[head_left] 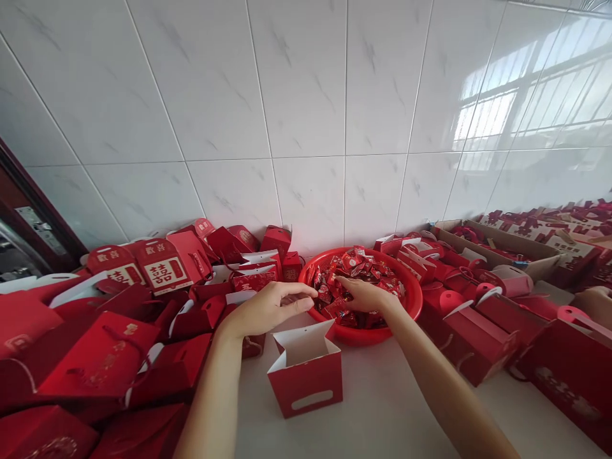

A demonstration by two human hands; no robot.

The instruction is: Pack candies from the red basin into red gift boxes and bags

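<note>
A round red plastic basket (415, 299) holds a heap of small red wrapped packets (377, 271). My right hand (361, 296) reaches into the basket, its fingers down among the packets; what its fingertips touch is hidden. Just left of the basket my left hand (277, 306) hovers, fingers stretched toward the rim, with nothing visible in it. Below my hands a red paper box (308, 376) stands upright on the white table (368, 395), its top open and its white inside showing.
Many red gift boxes (108, 350) are piled at the left. More red boxes (478, 338) and a cardboard carton (545, 261) lie at the right. A tiled wall (306, 115) rises behind. Part of another person's hand (595, 305) shows at the right edge.
</note>
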